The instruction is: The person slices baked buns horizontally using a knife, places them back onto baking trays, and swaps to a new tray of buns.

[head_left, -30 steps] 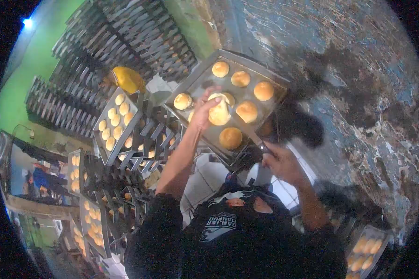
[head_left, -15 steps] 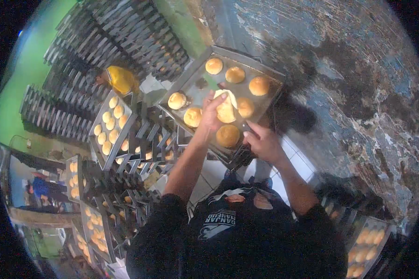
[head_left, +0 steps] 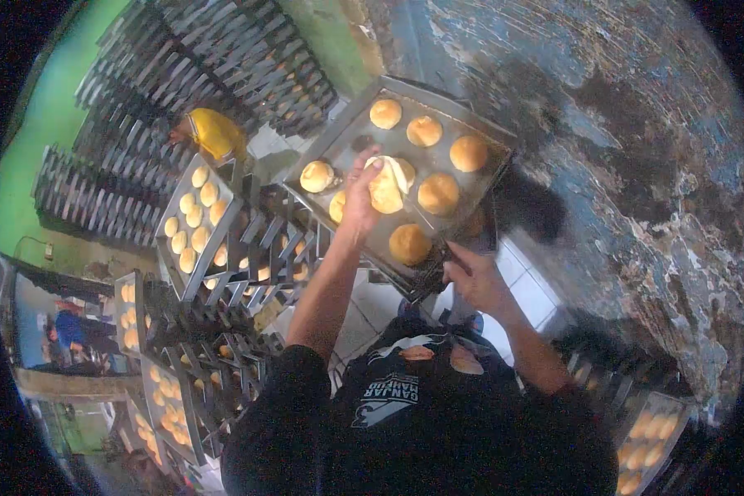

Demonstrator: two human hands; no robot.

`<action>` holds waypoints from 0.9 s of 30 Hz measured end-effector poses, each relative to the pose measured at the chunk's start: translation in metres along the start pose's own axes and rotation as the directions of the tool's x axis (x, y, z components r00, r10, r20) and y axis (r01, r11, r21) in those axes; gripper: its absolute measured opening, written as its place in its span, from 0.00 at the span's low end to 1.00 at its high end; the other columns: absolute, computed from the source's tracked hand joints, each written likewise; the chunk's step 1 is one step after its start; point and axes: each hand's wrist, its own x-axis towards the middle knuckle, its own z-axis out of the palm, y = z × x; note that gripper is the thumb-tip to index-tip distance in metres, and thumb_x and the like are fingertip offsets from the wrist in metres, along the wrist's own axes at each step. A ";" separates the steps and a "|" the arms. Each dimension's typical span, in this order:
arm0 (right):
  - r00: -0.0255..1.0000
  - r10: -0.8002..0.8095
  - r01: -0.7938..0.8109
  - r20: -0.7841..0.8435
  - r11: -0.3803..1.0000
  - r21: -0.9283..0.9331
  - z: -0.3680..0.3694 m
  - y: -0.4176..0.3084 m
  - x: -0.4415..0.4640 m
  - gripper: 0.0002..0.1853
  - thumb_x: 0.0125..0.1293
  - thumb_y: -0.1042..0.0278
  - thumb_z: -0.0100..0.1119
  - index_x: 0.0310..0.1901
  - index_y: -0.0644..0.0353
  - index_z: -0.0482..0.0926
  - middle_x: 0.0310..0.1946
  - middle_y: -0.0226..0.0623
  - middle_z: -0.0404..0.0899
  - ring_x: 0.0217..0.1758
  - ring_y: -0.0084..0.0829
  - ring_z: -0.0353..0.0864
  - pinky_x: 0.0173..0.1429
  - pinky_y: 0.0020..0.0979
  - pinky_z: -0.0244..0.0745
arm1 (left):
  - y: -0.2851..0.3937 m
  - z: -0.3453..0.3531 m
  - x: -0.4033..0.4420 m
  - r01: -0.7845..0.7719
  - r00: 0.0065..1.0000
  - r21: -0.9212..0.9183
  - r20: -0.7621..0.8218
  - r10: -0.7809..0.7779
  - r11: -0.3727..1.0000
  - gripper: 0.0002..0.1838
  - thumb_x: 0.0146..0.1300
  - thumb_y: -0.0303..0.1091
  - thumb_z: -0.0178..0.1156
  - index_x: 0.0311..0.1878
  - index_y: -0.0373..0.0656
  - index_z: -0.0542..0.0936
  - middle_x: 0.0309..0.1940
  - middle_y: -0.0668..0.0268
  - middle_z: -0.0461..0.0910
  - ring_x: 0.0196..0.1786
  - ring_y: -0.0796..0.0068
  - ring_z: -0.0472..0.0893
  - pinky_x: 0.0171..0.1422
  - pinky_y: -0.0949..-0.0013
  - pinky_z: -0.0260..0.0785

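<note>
Buns [head_left: 409, 244] lie across the tray [head_left: 345, 147]

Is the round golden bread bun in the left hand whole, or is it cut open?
Cut open. The round golden bread bun in the left hand has a split, with pale insides showing beside the golden crust.

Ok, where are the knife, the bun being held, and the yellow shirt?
Knife [head_left: 457, 254]: head view, on its dark handle.
Held bun [head_left: 386, 197]: head view, on its golden lower part.
Yellow shirt [head_left: 216, 135]: head view, mid-fabric.
</note>
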 end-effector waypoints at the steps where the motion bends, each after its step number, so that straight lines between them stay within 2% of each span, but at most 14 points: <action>1: 1.000 0.011 -0.011 -0.002 1.000 0.003 0.007 0.007 0.007 0.24 0.72 0.67 0.60 0.66 0.68 0.74 0.50 0.52 0.86 0.48 0.35 0.88 0.56 0.38 0.80 | -0.008 -0.003 0.000 0.049 0.999 -0.001 -0.019 -0.049 0.999 0.19 0.70 0.33 0.62 0.62 0.49 0.74 0.46 0.65 0.83 0.48 0.69 0.85 0.48 0.62 0.83; 4: 0.998 -0.039 0.044 -0.052 0.995 0.089 0.019 0.015 0.044 0.24 0.72 0.66 0.61 0.66 0.68 0.75 0.50 0.51 0.86 0.49 0.34 0.88 0.58 0.36 0.79 | -0.035 -0.001 0.002 0.072 0.996 -0.044 -0.050 -0.074 0.996 0.19 0.71 0.35 0.61 0.63 0.49 0.73 0.47 0.65 0.82 0.48 0.69 0.85 0.48 0.63 0.82; 7: 0.984 -0.148 0.148 -0.095 0.989 -0.011 0.019 0.011 0.055 0.24 0.72 0.66 0.61 0.66 0.67 0.75 0.50 0.52 0.86 0.51 0.35 0.87 0.60 0.37 0.78 | -0.024 -0.002 0.011 0.023 0.994 -0.046 -0.102 -0.028 0.999 0.19 0.72 0.38 0.60 0.63 0.47 0.72 0.48 0.66 0.81 0.50 0.69 0.84 0.53 0.59 0.81; 9: 0.997 -0.072 0.073 -0.014 0.997 0.037 0.020 0.010 0.033 0.25 0.75 0.66 0.57 0.70 0.64 0.72 0.31 0.33 0.83 0.32 0.22 0.79 0.38 0.29 0.78 | -0.005 -0.010 0.020 -0.077 0.980 -0.048 -0.186 0.067 0.996 0.16 0.72 0.41 0.59 0.58 0.46 0.76 0.48 0.66 0.83 0.50 0.68 0.84 0.58 0.60 0.78; 10: 0.997 -0.074 0.075 -0.008 0.997 0.035 0.023 0.014 0.029 0.25 0.75 0.66 0.57 0.70 0.64 0.72 0.31 0.33 0.83 0.32 0.22 0.79 0.38 0.29 0.78 | 0.001 -0.014 0.023 -0.105 0.978 -0.010 -0.184 0.102 0.994 0.18 0.74 0.45 0.59 0.59 0.46 0.76 0.49 0.67 0.83 0.52 0.69 0.83 0.60 0.60 0.78; 12: 0.995 0.094 -0.092 -0.020 0.992 0.081 0.031 0.024 0.024 0.24 0.72 0.65 0.60 0.66 0.66 0.75 0.48 0.51 0.86 0.52 0.36 0.87 0.58 0.39 0.78 | -0.009 -0.019 0.026 -0.073 0.984 -0.051 -0.166 0.064 0.996 0.18 0.74 0.47 0.58 0.59 0.46 0.76 0.49 0.67 0.83 0.52 0.69 0.84 0.61 0.60 0.77; 13: 0.994 0.102 -0.100 -0.023 0.992 0.081 0.031 0.015 0.030 0.24 0.72 0.65 0.60 0.66 0.66 0.75 0.48 0.51 0.86 0.52 0.36 0.87 0.58 0.39 0.78 | -0.017 -0.017 0.026 -0.035 0.990 -0.090 -0.138 0.022 0.995 0.19 0.75 0.49 0.58 0.59 0.46 0.77 0.50 0.68 0.84 0.52 0.69 0.84 0.61 0.61 0.77; 16: 0.991 -0.049 0.044 -0.125 0.998 -0.038 0.032 -0.006 0.067 0.24 0.73 0.64 0.59 0.66 0.66 0.75 0.49 0.49 0.86 0.52 0.34 0.86 0.60 0.38 0.78 | -0.042 -0.004 0.027 -0.028 0.982 -0.186 -0.190 -0.008 0.982 0.20 0.76 0.51 0.57 0.57 0.46 0.78 0.50 0.67 0.85 0.51 0.69 0.85 0.61 0.62 0.77; 18: 0.999 0.040 -0.042 0.025 0.995 0.092 0.031 -0.007 0.088 0.24 0.73 0.63 0.59 0.67 0.66 0.75 0.51 0.50 0.86 0.54 0.36 0.86 0.61 0.38 0.77 | -0.036 -0.005 0.033 -0.014 0.975 -0.213 -0.219 -0.034 0.977 0.20 0.76 0.52 0.56 0.56 0.46 0.79 0.49 0.68 0.85 0.51 0.68 0.85 0.60 0.61 0.78; 19: 0.999 0.041 -0.043 0.025 0.995 0.091 0.036 0.002 0.088 0.24 0.73 0.63 0.59 0.67 0.66 0.75 0.51 0.50 0.86 0.54 0.36 0.86 0.61 0.38 0.77 | -0.034 -0.009 0.039 -0.007 0.967 -0.243 -0.250 -0.056 0.970 0.20 0.76 0.52 0.56 0.56 0.46 0.79 0.49 0.68 0.85 0.50 0.68 0.85 0.60 0.61 0.78; 21: 0.965 -0.206 0.201 -0.161 0.978 -0.053 0.050 0.023 0.079 0.25 0.73 0.63 0.59 0.68 0.64 0.74 0.44 0.50 0.87 0.45 0.38 0.87 0.53 0.36 0.79 | -0.029 -0.033 0.054 -0.040 0.979 -0.230 -0.203 -0.008 0.972 0.20 0.76 0.52 0.56 0.56 0.47 0.79 0.49 0.68 0.86 0.50 0.68 0.85 0.60 0.60 0.78; 22: 0.966 -0.207 0.201 -0.155 0.978 -0.055 0.050 0.025 0.073 0.25 0.73 0.63 0.59 0.68 0.64 0.74 0.44 0.50 0.87 0.45 0.38 0.87 0.53 0.36 0.79 | -0.026 -0.045 0.062 -0.057 0.980 -0.216 -0.199 0.013 0.975 0.20 0.77 0.53 0.55 0.56 0.46 0.79 0.49 0.68 0.86 0.51 0.67 0.85 0.60 0.60 0.78; 24: 0.998 -0.051 0.054 -0.041 0.995 0.083 0.047 0.026 0.060 0.25 0.73 0.63 0.58 0.66 0.69 0.74 0.50 0.53 0.86 0.57 0.43 0.85 0.63 0.39 0.76 | -0.030 -0.060 0.071 -0.085 0.976 -0.217 -0.213 0.038 0.973 0.21 0.78 0.54 0.53 0.57 0.45 0.79 0.49 0.65 0.85 0.51 0.67 0.85 0.61 0.59 0.78; 27: 0.996 0.081 -0.082 -0.033 0.996 -0.040 0.043 -0.005 0.085 0.24 0.74 0.63 0.58 0.66 0.67 0.75 0.50 0.53 0.86 0.57 0.42 0.85 0.64 0.40 0.75 | -0.034 -0.031 0.059 -0.038 0.941 -0.212 -0.335 -0.036 0.977 0.23 0.78 0.55 0.51 0.57 0.44 0.78 0.49 0.63 0.85 0.51 0.66 0.85 0.61 0.59 0.78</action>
